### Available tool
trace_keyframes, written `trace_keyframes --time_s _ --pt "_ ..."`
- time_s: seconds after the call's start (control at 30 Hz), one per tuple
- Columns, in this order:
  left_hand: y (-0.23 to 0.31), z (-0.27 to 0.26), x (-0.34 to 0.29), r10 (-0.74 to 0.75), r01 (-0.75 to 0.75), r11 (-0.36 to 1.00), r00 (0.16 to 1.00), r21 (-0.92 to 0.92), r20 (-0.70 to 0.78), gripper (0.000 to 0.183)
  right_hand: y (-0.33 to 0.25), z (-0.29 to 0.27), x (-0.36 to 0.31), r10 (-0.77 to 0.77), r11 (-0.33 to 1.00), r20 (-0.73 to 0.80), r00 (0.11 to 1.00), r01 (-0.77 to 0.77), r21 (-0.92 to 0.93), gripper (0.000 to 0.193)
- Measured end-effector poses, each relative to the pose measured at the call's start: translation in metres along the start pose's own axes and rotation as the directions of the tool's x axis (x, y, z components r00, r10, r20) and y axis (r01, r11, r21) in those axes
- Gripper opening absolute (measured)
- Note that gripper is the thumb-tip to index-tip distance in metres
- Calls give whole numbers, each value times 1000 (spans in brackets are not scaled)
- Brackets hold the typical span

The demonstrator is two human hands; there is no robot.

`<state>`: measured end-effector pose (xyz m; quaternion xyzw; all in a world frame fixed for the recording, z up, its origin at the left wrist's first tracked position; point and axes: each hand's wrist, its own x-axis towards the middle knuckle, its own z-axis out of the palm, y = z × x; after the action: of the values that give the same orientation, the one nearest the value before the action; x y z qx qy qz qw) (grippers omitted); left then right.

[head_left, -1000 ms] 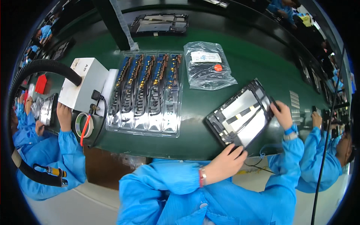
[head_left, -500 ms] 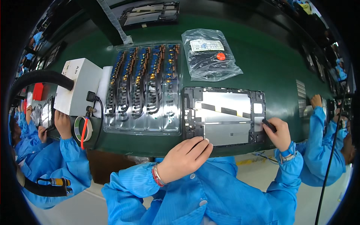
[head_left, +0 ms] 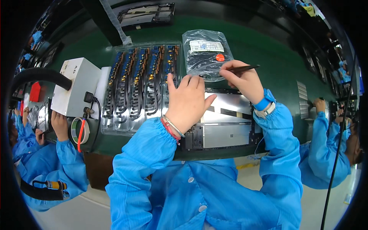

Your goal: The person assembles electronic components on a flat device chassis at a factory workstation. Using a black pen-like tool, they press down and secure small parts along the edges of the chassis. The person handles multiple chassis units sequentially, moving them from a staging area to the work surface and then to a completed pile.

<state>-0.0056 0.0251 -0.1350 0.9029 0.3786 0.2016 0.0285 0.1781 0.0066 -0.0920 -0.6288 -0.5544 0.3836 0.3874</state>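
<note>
My left hand (head_left: 188, 101) reaches over the left part of a black-framed tablet chassis (head_left: 227, 136). Its fingers are stretched and apart, the fingertips close to the right edge of a clear plastic tray (head_left: 106, 127); whether they touch the tray or the chassis, I cannot tell. Rows of small flex cable parts (head_left: 140, 76) with blue and gold ends fill the tray. Above the chassis's upper right edge, my right hand (head_left: 243, 81) is closed round a slim dark stick-shaped tool (head_left: 245, 68). This hand hangs beside a clear bag (head_left: 203, 61) of black parts.
Left of the tray stand a white box (head_left: 74, 86) with a black hose (head_left: 42, 78) and a tape roll (head_left: 74, 130). Another chassis (head_left: 147, 16) lies at the back. Co-workers in blue sit on both sides, one hand (head_left: 59, 124) near the box.
My left hand has moved up from the chassis's front edge to beside the tray, fingers spreading. My right hand has risen from the chassis's right side to near the bag, still gripping the dark tool.
</note>
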Motion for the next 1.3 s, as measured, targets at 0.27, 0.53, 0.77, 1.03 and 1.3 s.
trace_keyframes --time_s 0.27,0.53,0.77,1.03,1.3 --pt "-2 2 -3 -27 23 998 998 -57 -58 40 25 -4 1 -351 936 -138 926 348 -44 22" --pt "-4 4 0 0 -22 972 995 -232 -95 38 24 -13 -3 -129 992 20 991 129 -16 24" --pt "-5 3 0 0 -19 969 997 -248 -77 38 33 -14 -2 -197 962 -158 968 159 -223 22" --pt "-5 1 -1 12 -28 970 998 -240 -66 38 32 -15 -1 -167 958 -135 977 128 -255 20" --pt "-3 3 0 27 -45 971 996 -235 -81 37 36 -18 -1 -175 968 -148 973 143 -205 18"
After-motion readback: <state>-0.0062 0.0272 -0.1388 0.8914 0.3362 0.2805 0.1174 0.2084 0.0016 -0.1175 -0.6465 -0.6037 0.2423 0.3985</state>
